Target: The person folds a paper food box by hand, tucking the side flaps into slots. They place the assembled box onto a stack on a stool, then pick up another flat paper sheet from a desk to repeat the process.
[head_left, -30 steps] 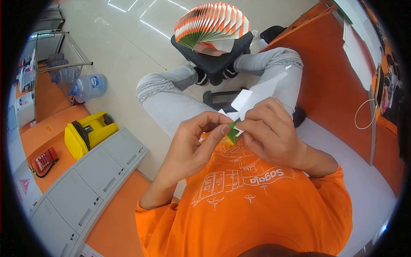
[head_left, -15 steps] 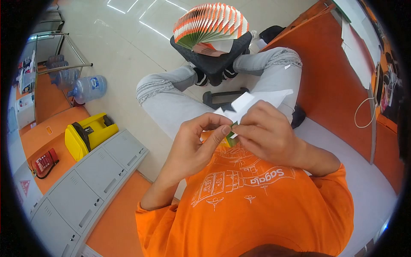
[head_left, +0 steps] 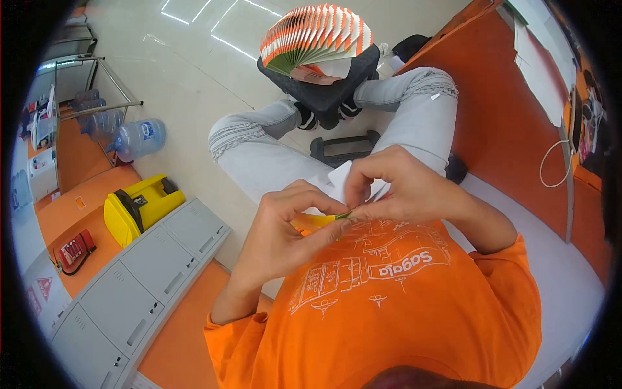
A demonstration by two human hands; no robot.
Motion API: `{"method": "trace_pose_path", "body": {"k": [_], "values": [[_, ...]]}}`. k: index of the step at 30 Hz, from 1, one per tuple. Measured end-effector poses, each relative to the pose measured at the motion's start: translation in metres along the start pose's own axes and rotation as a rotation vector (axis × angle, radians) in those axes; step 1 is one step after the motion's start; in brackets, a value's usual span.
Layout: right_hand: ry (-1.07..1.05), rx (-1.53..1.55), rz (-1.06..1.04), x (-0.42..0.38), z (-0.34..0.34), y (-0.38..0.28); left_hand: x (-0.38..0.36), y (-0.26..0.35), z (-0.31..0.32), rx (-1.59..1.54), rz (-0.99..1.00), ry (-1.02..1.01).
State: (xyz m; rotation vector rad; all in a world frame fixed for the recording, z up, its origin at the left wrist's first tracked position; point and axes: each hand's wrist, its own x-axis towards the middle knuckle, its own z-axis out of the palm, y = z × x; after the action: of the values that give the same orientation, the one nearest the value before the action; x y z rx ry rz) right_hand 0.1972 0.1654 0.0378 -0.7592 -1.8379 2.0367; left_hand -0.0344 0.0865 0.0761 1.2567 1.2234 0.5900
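Held in front of my chest is a small folded card piece [head_left: 311,221], yellow and green on the outside with white flaps. My left hand [head_left: 285,227] pinches its left end between thumb and fingers. My right hand [head_left: 398,188] has its thumb and fingers closed on the other side, close to the left fingertips. White flaps stick up behind the fingers; the rest of the card is hidden by both hands. Beyond my knees, a fanned stack of orange, white and green card pieces [head_left: 317,39] rests on a black stool [head_left: 337,94].
Grey lockers [head_left: 159,249] run along the left, with a yellow bin [head_left: 146,207] and a fire extinguisher [head_left: 74,251] beyond them. Large water bottles [head_left: 139,139] stand near a metal rack. An orange panel [head_left: 492,123] with a white cable loop [head_left: 543,165] is at the right.
The card has been turned and drawn lower, so more yellow shows at the left and less white at the right. My right hand has changed its grip, with fingers now curled over the flaps.
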Motion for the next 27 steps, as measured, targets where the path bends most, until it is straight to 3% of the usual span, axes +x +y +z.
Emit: {"method": "trace_pose_path", "body": {"k": [1,3,5,6,7,8,9,10,12,14,16,17,18,20,23,25,27], "values": [[-0.061,0.038,0.031,0.002,-0.002,0.003,-0.002,0.001,0.0,0.004,-0.003,-0.004],[-0.115,0.078,0.06,0.003,-0.002,0.005,-0.004,0.003,0.0,0.175,0.17,0.067],[0.058,-0.312,-0.435,0.002,0.0,0.005,-0.007,0.009,0.004,0.232,0.231,0.097],[0.059,-0.311,-0.433,-0.003,-0.001,0.0,-0.009,0.011,0.006,0.284,0.289,0.131],[0.254,-0.349,-0.413,-0.012,-0.004,-0.01,-0.01,0.011,0.01,0.281,0.288,0.127],[0.45,-0.387,-0.388,-0.025,-0.005,-0.015,-0.012,0.011,0.014,0.324,0.419,0.154],[0.464,-0.324,-0.153,-0.044,-0.006,-0.015,-0.011,0.01,0.019,0.367,0.554,0.18],[0.474,-0.329,-0.146,-0.052,-0.002,-0.013,-0.007,0.006,0.027,0.36,0.56,0.17],[0.385,-0.015,0.221,-0.067,0.008,-0.001,-0.001,-0.005,0.051,0.501,0.768,0.173],[0.51,-0.026,0.191,-0.074,0.022,0.02,0.01,-0.004,0.063,0.522,0.791,0.101],[0.749,-0.019,0.237,-0.082,0.027,0.03,0.02,-0.007,0.071,0.53,0.728,0.018],[0.791,-0.262,0.21,-0.083,0.026,0.026,0.025,-0.003,0.071,0.43,0.636,-0.023],[0.802,-0.262,0.209,-0.083,0.026,0.025,0.031,0.002,0.069,0.431,0.643,-0.03],[0.801,-0.796,0.0,-0.078,0.027,0.027,0.047,0.012,0.057,0.187,0.055,-0.065],[0.761,-0.88,-0.109,-0.067,0.036,0.027,0.09,0.022,0.044,0.172,-0.03,0.044],[0.757,-0.895,-0.172,-0.064,0.039,0.027,0.108,0.022,0.039,0.251,-0.201,0.016],[0.765,-0.908,-0.221,-0.063,0.037,0.028,0.105,0.021,0.037,0.129,-0.223,-0.019]]}}
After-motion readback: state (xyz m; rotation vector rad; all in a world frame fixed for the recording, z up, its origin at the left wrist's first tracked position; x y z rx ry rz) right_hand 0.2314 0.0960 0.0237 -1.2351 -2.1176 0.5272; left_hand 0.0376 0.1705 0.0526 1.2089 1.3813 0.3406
